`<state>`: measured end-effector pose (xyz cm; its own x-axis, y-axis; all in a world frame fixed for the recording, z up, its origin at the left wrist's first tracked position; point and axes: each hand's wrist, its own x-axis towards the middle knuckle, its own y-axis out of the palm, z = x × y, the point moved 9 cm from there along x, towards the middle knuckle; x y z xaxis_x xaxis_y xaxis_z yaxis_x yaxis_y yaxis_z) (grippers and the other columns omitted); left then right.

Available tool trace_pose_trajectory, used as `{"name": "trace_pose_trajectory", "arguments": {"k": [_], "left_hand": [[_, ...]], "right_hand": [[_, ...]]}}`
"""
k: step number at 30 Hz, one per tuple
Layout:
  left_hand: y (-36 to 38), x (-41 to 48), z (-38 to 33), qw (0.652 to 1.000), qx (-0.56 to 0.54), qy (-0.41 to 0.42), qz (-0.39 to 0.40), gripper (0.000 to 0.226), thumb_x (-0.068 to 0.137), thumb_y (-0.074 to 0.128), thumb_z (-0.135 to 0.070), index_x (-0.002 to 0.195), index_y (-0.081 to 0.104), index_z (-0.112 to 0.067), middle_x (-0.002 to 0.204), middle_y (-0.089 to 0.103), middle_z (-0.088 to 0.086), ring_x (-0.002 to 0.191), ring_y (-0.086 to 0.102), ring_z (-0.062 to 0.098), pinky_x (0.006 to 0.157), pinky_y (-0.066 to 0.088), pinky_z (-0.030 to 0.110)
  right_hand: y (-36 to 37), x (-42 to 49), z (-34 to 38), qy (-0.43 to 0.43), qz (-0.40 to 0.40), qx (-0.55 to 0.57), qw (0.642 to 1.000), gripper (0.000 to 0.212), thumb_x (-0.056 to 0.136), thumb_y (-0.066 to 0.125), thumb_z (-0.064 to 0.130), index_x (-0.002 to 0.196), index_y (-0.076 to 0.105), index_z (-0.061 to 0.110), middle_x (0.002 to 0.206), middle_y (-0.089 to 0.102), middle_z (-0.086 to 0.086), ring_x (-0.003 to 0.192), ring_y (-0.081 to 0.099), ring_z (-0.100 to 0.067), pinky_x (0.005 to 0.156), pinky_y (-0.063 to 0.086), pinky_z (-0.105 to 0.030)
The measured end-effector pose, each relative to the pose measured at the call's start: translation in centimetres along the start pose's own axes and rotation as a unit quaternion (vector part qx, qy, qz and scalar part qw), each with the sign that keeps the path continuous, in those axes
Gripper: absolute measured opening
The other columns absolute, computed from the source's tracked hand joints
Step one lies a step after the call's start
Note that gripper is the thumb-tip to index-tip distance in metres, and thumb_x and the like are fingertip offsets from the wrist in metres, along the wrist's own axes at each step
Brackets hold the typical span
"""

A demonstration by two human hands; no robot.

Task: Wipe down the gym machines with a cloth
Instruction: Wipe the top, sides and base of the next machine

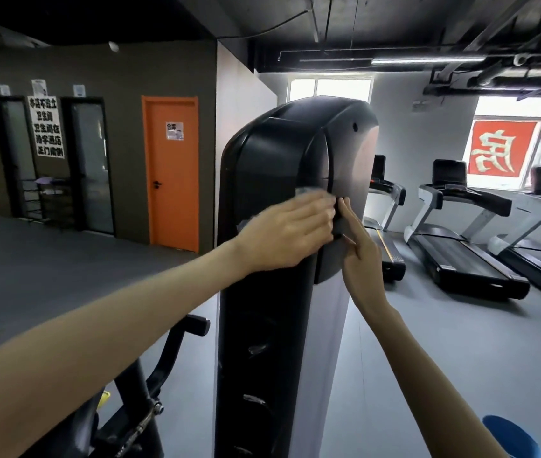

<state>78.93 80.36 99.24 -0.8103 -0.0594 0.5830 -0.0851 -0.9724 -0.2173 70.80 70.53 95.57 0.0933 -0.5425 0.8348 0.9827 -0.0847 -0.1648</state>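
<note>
A tall black gym machine tower (272,153) with a rounded glossy top and a silver side panel stands right in front of me. My left hand (287,231) lies flat against its front at mid height, pressing a pale cloth (75,190) whose edge shows just above my fingers. My right hand (358,256) rests on the tower's right edge with fingers stretched upward, holding nothing I can see. Most of the cloth is hidden under my left palm.
Black frame bars and a handle of another machine (150,385) sit at lower left. Three treadmills (460,246) line the right side under the windows. An orange door (171,173) is on the back wall. A blue object (510,438) shows at bottom right.
</note>
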Motion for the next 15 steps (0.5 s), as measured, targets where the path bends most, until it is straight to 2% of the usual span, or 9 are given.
{"name": "trace_pose_trajectory", "arguments": {"k": [2,5,7,9,11,13,15], "left_hand": [[1.6,-2.9,-3.7,0.997,-0.012,0.07,0.038,0.022,0.097,0.054,-0.013,0.1,0.072,-0.002,0.111,0.069,0.019,0.114,0.061,0.034,0.114,0.029,0.042],[3.8,-8.5,-9.2,0.976,-0.012,0.187,0.113,0.021,0.098,0.054,-0.017,0.107,0.071,-0.007,0.117,0.068,0.014,0.121,0.057,0.031,0.115,0.03,0.042],[4.1,-9.8,-10.0,0.969,-0.016,0.213,0.121,0.022,0.1,0.055,-0.018,0.111,0.071,-0.009,0.12,0.068,0.01,0.123,0.057,0.028,0.112,0.036,0.039],[3.0,-8.1,-7.6,0.982,-0.034,0.174,0.068,0.025,0.102,0.052,-0.018,0.112,0.071,-0.005,0.121,0.068,0.014,0.121,0.059,0.028,0.111,0.038,0.039],[0.9,-5.7,-3.3,0.996,-0.007,0.093,-0.001,0.028,0.103,0.05,-0.015,0.119,0.068,-0.002,0.128,0.063,0.018,0.125,0.057,0.031,0.113,0.037,0.041],[-0.7,-4.0,0.7,0.999,0.024,-0.006,-0.047,0.03,0.102,0.05,-0.009,0.13,0.06,0.0,0.137,0.056,0.019,0.132,0.05,0.032,0.114,0.036,0.043],[-1.4,-3.5,2.9,0.988,0.009,-0.132,-0.08,0.033,0.103,0.047,-0.006,0.135,0.053,0.0,0.142,0.051,0.018,0.136,0.044,0.034,0.116,0.034,0.044]], "right_hand": [[-0.1,0.0,0.2,-0.015,0.005,-0.045,0.999,0.085,0.07,0.03,-0.019,0.146,0.041,0.017,0.153,0.035,0.006,0.14,0.03,0.003,0.114,0.028,-0.019],[0.0,-0.2,-0.1,-0.014,0.026,-0.081,0.996,0.091,0.07,0.03,-0.028,0.149,0.038,0.016,0.153,0.029,0.015,0.141,0.024,0.007,0.118,0.03,-0.036],[-0.1,-0.4,-0.1,-0.016,0.029,-0.092,0.995,0.091,0.071,0.03,-0.027,0.15,0.036,0.017,0.153,0.028,0.014,0.141,0.023,0.007,0.116,0.033,-0.042],[0.0,-0.6,0.1,-0.021,0.031,-0.093,0.995,0.093,0.068,0.029,-0.024,0.151,0.035,0.017,0.154,0.027,0.013,0.142,0.023,0.004,0.115,0.034,-0.045],[0.1,-0.7,0.2,-0.022,0.028,-0.083,0.996,0.092,0.066,0.028,-0.021,0.15,0.035,0.016,0.155,0.028,0.011,0.144,0.025,-0.001,0.114,0.035,-0.047],[0.3,-0.7,0.1,-0.022,0.017,-0.078,0.997,0.091,0.067,0.028,-0.021,0.15,0.035,0.014,0.156,0.03,0.007,0.145,0.026,-0.005,0.113,0.036,-0.049],[0.6,-0.9,0.2,-0.019,0.005,-0.084,0.996,0.09,0.069,0.029,-0.025,0.151,0.033,0.012,0.156,0.031,0.003,0.145,0.026,-0.005,0.113,0.036,-0.047]]}}
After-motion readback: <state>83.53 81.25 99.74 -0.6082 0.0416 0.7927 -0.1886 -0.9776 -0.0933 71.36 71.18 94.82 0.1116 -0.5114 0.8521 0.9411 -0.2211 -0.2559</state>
